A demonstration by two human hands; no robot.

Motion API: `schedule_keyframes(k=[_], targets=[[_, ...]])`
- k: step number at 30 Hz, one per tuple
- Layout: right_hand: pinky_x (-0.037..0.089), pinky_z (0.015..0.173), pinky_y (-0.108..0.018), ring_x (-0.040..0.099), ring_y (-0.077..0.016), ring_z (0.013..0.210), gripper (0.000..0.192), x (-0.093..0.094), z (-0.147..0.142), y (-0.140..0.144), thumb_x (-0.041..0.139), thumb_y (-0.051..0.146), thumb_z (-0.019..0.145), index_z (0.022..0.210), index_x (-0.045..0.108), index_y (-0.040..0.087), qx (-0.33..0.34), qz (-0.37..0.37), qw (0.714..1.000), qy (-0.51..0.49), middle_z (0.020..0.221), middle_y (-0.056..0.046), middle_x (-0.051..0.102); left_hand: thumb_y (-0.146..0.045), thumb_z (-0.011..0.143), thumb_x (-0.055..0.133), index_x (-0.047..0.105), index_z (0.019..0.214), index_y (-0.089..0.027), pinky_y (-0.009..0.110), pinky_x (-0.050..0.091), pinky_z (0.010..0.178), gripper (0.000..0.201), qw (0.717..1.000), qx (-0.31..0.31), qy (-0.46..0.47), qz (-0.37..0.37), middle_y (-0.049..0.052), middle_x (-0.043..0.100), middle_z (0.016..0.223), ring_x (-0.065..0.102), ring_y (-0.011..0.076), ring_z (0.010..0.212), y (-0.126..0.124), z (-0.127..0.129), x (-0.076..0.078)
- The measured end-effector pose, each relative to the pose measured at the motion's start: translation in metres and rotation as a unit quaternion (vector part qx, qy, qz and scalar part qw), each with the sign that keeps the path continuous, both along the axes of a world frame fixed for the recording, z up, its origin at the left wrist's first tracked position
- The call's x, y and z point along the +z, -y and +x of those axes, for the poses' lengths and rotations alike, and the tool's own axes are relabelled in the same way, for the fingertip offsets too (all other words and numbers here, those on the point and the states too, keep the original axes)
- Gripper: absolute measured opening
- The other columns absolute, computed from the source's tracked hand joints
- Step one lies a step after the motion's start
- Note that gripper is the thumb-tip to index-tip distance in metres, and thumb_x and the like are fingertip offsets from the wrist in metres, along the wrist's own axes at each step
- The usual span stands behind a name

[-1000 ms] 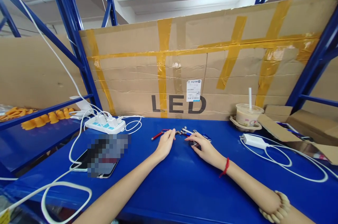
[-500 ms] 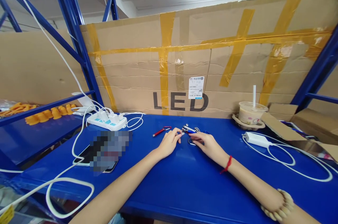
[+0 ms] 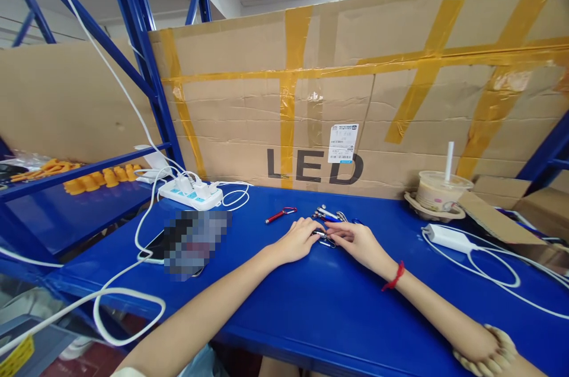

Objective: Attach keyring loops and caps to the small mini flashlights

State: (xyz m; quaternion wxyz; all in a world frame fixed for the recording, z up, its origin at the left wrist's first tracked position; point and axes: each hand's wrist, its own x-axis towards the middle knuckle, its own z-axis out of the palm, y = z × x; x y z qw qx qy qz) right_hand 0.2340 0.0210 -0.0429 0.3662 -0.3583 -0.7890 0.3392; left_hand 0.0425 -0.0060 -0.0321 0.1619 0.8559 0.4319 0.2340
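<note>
My left hand (image 3: 297, 241) and my right hand (image 3: 358, 242) rest on the blue table (image 3: 320, 306), fingertips meeting. Between them lies a small metal keychain clip (image 3: 324, 238); the fingers of both hands pinch it. Just behind the hands sits a little pile of pen-like keychain pieces (image 3: 329, 213), silver and blue. A red one with a clip (image 3: 280, 214) lies apart, to the left of the pile. My right wrist carries a red string, and a bead bracelet sits further up the arm.
A white power strip (image 3: 191, 194) with plugs and cables sits at the back left, a phone (image 3: 186, 243) in front of it. A drink cup with a straw (image 3: 440, 188), a white adapter (image 3: 447, 237) and cardboard boxes (image 3: 502, 217) stand right. A taped cardboard wall (image 3: 355, 98) closes the back.
Both hands have drawn together and slightly toward me, away from the pile, and now pinch the small clip between them. The view has shifted a little rightward.
</note>
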Motion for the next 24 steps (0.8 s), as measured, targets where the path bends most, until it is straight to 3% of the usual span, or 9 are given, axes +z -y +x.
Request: schedule_keyframes(k=[6, 10, 14, 17, 24], targets=[[0.050, 0.086, -0.040, 0.059, -0.0225, 0.097, 0.046, 0.001, -0.006, 0.004, 0.055, 0.026, 0.076, 0.120, 0.050, 0.013, 0.080, -0.067, 0.994, -0.034, 0.106, -0.012, 0.061, -0.046, 0.081, 0.047, 0.045, 0.101, -0.019, 0.037, 0.035, 0.084, 0.033, 0.999, 0.048, -0.018, 0.010, 0.005, 0.051, 0.100, 0.044, 0.0204, 0.094, 0.005, 0.001, 0.003], [0.051, 0.084, -0.035, 0.056, -0.0208, 0.101, 0.042, 0.003, -0.009, 0.008, 0.051, 0.026, 0.078, 0.118, 0.050, 0.015, 0.100, -0.045, 0.993, -0.037, 0.114, -0.012, 0.054, -0.051, 0.081, 0.046, 0.047, 0.093, -0.018, 0.038, 0.036, 0.081, 0.035, 0.995, 0.086, -0.051, 0.014, 0.005, 0.051, 0.097, 0.045, 0.0218, 0.092, 0.005, 0.002, 0.004], [0.055, 0.064, -0.029, 0.059, -0.0186, 0.087, 0.026, 0.005, -0.006, 0.006, 0.045, 0.025, 0.081, 0.102, 0.059, 0.017, 0.020, 0.082, 0.996, 0.015, 0.107, -0.010, 0.054, -0.046, 0.085, 0.039, 0.049, 0.090, -0.018, 0.040, 0.034, 0.084, 0.030, 0.988, 0.117, -0.089, 0.038, 0.005, 0.051, 0.097, 0.045, 0.0224, 0.094, 0.002, 0.001, 0.002], [0.052, 0.068, -0.030, 0.058, -0.0175, 0.083, 0.024, 0.006, 0.002, 0.001, 0.043, 0.024, 0.083, 0.096, 0.062, 0.020, -0.043, 0.170, 0.982, 0.065, 0.099, -0.008, 0.054, -0.040, 0.088, 0.035, 0.051, 0.093, -0.016, 0.042, 0.032, 0.087, 0.028, 0.974, 0.173, -0.130, 0.067, 0.009, 0.051, 0.101, 0.044, 0.0244, 0.099, -0.001, -0.002, 0.001], [0.048, 0.066, -0.029, 0.056, -0.0196, 0.086, 0.021, 0.005, 0.015, -0.005, 0.050, 0.028, 0.079, 0.096, 0.063, 0.023, -0.162, 0.186, 0.956, 0.158, 0.097, -0.004, 0.056, -0.026, 0.088, 0.031, 0.051, 0.104, -0.008, 0.047, 0.027, 0.093, 0.031, 0.923, 0.333, -0.174, 0.085, 0.019, 0.046, 0.114, 0.039, 0.0311, 0.108, -0.002, -0.007, -0.003]])
